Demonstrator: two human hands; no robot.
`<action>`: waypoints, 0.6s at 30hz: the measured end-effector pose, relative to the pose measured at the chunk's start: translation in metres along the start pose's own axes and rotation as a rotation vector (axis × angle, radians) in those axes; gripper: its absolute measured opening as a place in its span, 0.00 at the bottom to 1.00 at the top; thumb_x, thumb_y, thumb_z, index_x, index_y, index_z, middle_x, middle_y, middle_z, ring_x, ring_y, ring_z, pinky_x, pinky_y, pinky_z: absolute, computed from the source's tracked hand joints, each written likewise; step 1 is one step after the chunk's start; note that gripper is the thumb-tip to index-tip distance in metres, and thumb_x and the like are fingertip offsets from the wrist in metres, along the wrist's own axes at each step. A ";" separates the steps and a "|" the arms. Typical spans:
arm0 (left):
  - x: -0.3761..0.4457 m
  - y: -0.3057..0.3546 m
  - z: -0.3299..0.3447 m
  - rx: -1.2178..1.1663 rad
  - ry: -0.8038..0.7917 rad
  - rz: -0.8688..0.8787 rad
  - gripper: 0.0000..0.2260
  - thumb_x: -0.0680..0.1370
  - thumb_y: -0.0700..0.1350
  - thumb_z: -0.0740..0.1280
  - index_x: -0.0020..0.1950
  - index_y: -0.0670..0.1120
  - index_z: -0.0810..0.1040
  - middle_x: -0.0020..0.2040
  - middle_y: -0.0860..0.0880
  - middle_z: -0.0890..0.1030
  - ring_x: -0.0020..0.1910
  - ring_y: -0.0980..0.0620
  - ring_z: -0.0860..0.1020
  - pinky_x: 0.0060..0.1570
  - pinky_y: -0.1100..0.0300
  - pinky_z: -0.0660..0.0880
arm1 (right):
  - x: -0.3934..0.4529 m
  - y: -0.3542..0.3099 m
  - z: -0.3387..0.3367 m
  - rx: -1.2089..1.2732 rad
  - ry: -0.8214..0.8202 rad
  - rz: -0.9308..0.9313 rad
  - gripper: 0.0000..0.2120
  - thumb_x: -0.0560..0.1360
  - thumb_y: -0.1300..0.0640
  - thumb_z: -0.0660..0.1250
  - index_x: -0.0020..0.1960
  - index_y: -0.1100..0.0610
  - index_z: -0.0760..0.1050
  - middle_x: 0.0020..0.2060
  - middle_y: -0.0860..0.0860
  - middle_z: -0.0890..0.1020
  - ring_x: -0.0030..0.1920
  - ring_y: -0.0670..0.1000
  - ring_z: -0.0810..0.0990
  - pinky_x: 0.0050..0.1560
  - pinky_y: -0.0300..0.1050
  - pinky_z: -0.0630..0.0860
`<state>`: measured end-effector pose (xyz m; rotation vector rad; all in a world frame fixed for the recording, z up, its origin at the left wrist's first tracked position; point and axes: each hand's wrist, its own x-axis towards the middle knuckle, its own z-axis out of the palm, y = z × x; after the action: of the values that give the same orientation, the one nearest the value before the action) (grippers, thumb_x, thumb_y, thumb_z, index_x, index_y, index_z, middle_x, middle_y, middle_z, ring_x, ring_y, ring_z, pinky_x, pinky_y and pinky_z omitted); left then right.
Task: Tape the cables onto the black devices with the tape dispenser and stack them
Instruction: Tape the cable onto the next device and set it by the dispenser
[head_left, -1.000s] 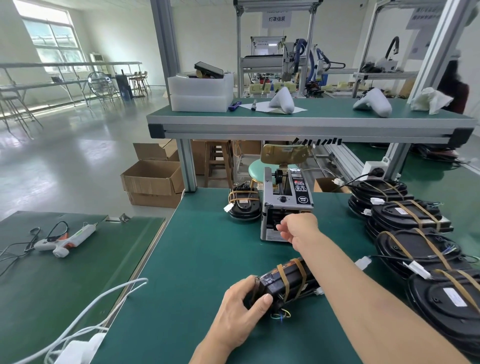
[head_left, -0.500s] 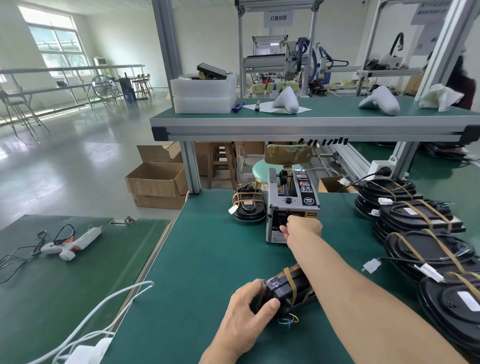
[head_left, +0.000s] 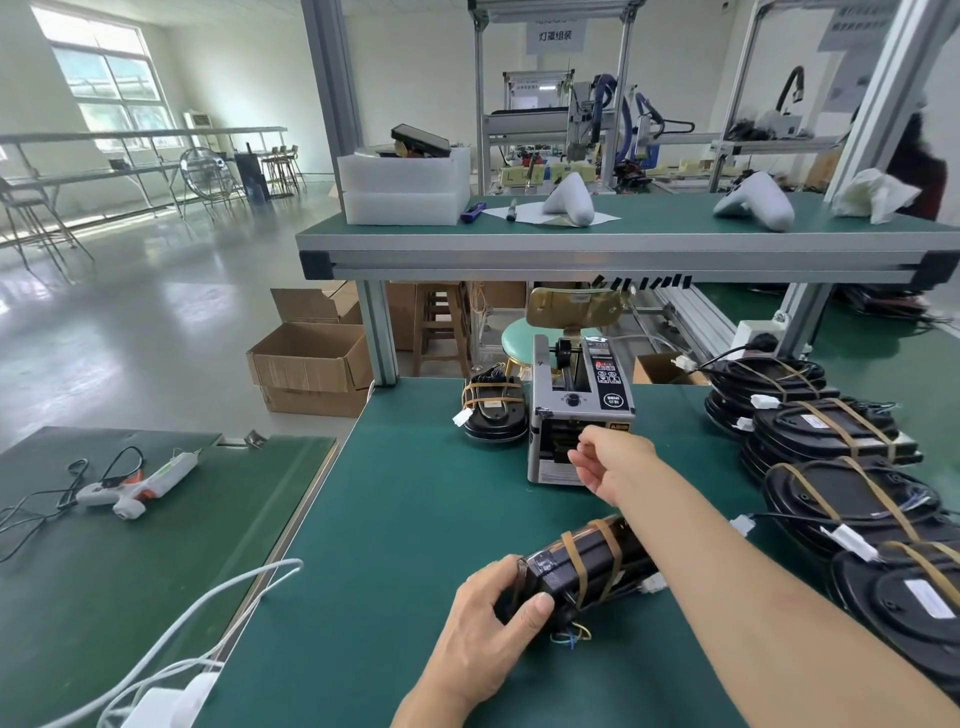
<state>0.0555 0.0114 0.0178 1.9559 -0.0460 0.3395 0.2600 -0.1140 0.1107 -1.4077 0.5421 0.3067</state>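
Your left hand (head_left: 488, 616) grips the black device (head_left: 576, 569); your right hand (head_left: 613, 460), fingers curled at the tape dispenser (head_left: 576, 410), may pull the strip crooked—whether it holds tape, I cannot tell.

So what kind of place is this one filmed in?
Most likely a factory assembly line. An automatic tape dispenser stands on a green-matted workbench, taped black devices are stacked in rows to the right, and aluminium-frame stations fill the hall behind.

A black device (head_left: 582, 571) with two brown tape bands lies tilted under the left fingers (head_left: 540, 605); the grey tape dispenser (head_left: 576, 415) stands upright just behind the right fingers (head_left: 584, 460).
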 end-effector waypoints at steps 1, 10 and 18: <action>0.000 0.000 0.000 0.000 0.000 -0.003 0.30 0.79 0.70 0.65 0.58 0.43 0.81 0.51 0.41 0.83 0.51 0.40 0.80 0.55 0.38 0.76 | -0.001 -0.002 -0.007 -0.025 -0.031 -0.013 0.04 0.75 0.65 0.71 0.50 0.62 0.79 0.35 0.54 0.85 0.29 0.48 0.85 0.28 0.39 0.78; -0.001 0.002 0.001 -0.011 0.008 -0.019 0.23 0.81 0.66 0.66 0.60 0.47 0.82 0.53 0.44 0.85 0.53 0.42 0.82 0.56 0.38 0.77 | -0.005 -0.001 -0.027 -0.177 -0.112 -0.197 0.02 0.76 0.64 0.71 0.47 0.63 0.81 0.33 0.54 0.86 0.30 0.48 0.85 0.29 0.39 0.78; -0.001 0.001 0.000 -0.018 0.013 -0.025 0.25 0.80 0.68 0.66 0.61 0.48 0.82 0.53 0.44 0.85 0.54 0.41 0.82 0.57 0.38 0.77 | 0.003 0.000 0.003 -0.090 0.033 -0.075 0.04 0.78 0.70 0.67 0.52 0.67 0.78 0.42 0.60 0.86 0.37 0.54 0.87 0.39 0.46 0.83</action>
<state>0.0547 0.0104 0.0185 1.9344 -0.0158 0.3340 0.2630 -0.1113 0.1096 -1.5192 0.5067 0.2506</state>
